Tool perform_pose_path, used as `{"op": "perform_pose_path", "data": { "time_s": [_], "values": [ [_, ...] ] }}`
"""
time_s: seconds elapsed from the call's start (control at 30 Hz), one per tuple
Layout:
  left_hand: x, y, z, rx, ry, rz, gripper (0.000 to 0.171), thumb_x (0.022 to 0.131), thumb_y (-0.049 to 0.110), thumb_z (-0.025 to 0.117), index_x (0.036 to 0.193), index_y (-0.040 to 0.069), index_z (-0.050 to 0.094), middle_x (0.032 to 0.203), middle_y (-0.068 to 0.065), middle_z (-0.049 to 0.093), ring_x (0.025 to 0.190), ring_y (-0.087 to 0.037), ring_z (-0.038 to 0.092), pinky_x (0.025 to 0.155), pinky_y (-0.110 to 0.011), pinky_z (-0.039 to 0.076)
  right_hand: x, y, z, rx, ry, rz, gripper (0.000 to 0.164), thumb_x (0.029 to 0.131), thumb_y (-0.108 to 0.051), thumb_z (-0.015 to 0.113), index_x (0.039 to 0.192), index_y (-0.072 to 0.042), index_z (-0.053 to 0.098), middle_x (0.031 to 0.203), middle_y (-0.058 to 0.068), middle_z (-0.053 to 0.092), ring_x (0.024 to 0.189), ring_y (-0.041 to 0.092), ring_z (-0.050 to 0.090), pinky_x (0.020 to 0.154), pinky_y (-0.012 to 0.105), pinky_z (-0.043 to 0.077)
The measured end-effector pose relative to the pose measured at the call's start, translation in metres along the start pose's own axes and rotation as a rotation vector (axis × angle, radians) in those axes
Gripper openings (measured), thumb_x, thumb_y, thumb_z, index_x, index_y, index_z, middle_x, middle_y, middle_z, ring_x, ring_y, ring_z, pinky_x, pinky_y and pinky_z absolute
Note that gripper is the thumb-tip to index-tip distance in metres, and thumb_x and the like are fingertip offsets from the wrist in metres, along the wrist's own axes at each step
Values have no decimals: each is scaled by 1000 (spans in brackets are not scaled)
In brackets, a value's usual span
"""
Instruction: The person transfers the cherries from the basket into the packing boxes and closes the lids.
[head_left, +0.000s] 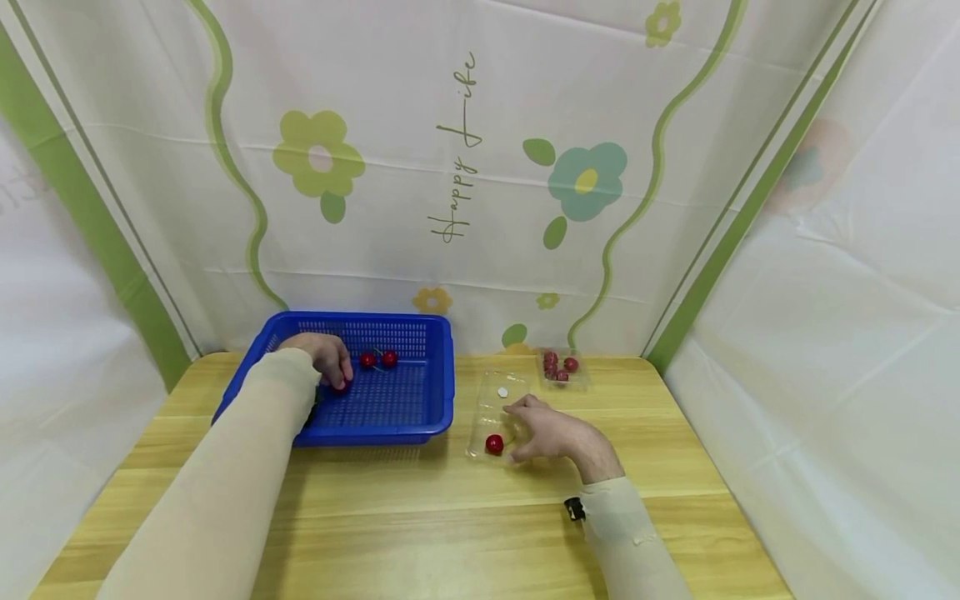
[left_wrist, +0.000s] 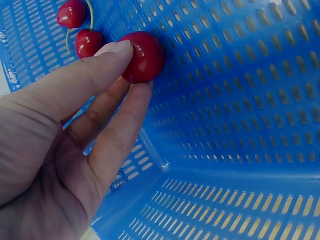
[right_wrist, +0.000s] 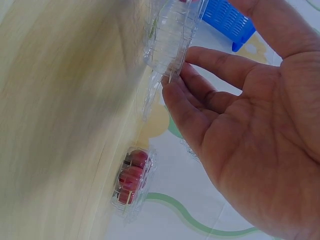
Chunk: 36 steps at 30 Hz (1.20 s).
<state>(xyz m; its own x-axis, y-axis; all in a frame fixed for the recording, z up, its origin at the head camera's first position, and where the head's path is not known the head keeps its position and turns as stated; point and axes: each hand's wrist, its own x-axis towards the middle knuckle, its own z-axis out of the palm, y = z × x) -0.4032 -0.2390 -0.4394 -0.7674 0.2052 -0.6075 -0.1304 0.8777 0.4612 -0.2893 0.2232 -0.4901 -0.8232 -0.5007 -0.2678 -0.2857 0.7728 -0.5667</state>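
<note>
Inside the blue plastic basket [head_left: 420,434], my left hand [head_left: 321,352] pinches a red cherry [left_wrist: 149,57] between thumb and fingertips. Two more cherries with green stems, one cherry [head_left: 367,360] beside another cherry [head_left: 388,358], lie on the basket floor. My right hand [head_left: 558,435] is at the right edge of a clear plastic box [head_left: 486,408], fingers touching its side and thumb spread apart. A single cherry [head_left: 494,444] sits at the near end of that box. In the right wrist view the fingertips [right_wrist: 172,90] meet the clear plastic wall.
A smaller clear container [right_wrist: 135,175] with several red cherries stands at the back right, near the patterned curtain [head_left: 480,250]. A white round sticker [head_left: 502,392] shows on the long box. The wooden table [head_left: 420,533] is enclosed by hanging cloth at the back and sides.
</note>
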Motion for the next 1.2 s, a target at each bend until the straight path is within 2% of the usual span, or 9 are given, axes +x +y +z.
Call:
{"op": "perform_pose_path", "data": {
  "time_s": [0.2, 0.53, 0.73, 1.03, 1.2],
  "values": [
    [-1, 2, -1, 40, 42, -29, 9, 100, 3, 89, 106, 8, 84, 98, -3, 77, 94, -21, 67, 82, -33, 56, 0, 1, 1, -1, -2, 0, 93, 94, -14, 98, 173, 3, 51, 164, 24, 57, 147, 39, 62, 131, 65, 54],
    [-4, 10, -4, 58, 61, -7, 10, 100, 1, 88, 106, 9, 85, 107, -6, 79, 104, -24, 67, 91, -39, 59, 0, 0, 1, -2, -4, -3, 93, 95, -13, 98, 173, 3, 51, 164, 24, 57, 147, 39, 62, 131, 65, 53],
    [-10, 23, -11, 127, 95, 66, 8, 101, 4, 87, 105, 10, 84, 113, -7, 79, 105, -25, 68, 96, -43, 60, -1, 0, 0, -3, -3, 6, 93, 95, -14, 98, 173, 3, 51, 164, 24, 57, 148, 39, 62, 132, 65, 53],
    [-27, 53, -10, 240, 152, 180, 15, 103, 5, 83, 119, 6, 84, 125, -11, 80, 116, -29, 70, 109, -56, 63, -2, -1, 0, 0, -2, 16, 93, 95, -15, 99, 174, 2, 51, 164, 24, 57, 147, 38, 62, 131, 65, 53],
    [-34, 68, -8, 258, 195, 243, 15, 104, 5, 82, 118, 3, 84, 118, -11, 81, 107, -26, 70, 101, -49, 64, -2, -1, 0, -3, -2, 10, 93, 94, -15, 99, 173, 2, 52, 163, 24, 58, 146, 38, 62, 130, 65, 54]
  ]
}}
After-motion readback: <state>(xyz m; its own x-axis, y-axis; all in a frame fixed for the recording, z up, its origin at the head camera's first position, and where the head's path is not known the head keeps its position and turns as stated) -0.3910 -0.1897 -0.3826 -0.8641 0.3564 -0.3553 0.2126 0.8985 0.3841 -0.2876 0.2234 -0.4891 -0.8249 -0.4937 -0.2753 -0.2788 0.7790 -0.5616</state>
